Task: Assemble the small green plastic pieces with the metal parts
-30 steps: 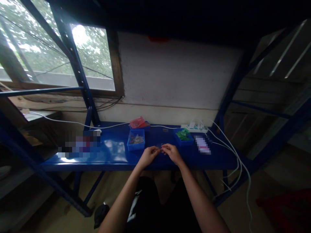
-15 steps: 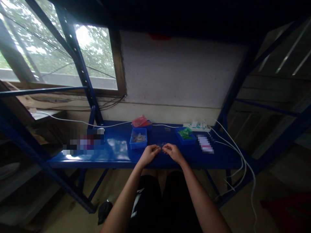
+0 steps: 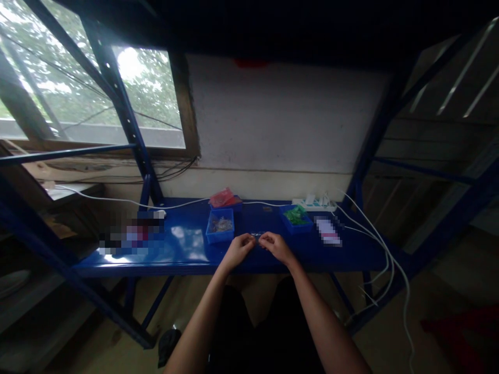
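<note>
Over the front part of the blue table, my left hand (image 3: 242,245) and my right hand (image 3: 276,246) are close together, both closed in a pinch. Between the fingertips shows a small clear, shiny thing (image 3: 257,235), too small to name. Just beyond my left hand stands a blue bin (image 3: 220,240) with a heap of small clear or greyish pieces (image 3: 222,224). Beyond my right hand is another blue bin (image 3: 299,228), holding green pieces (image 3: 295,214). A red plastic bag (image 3: 223,197) lies on a third blue bin (image 3: 237,207) at the back.
A white power strip (image 3: 314,203) with plugs lies at the back right, its white cables (image 3: 385,241) hanging over the right end. A blurred phone-like item (image 3: 328,230) rests near them. Blurred items (image 3: 134,232) lie at the left. Blue rack posts (image 3: 130,122) frame the table (image 3: 187,267).
The camera view has shifted slightly. My hands have come a little closer together, still pinched, and the clear thing between them shows somewhat differently. The bins stay put.
</note>
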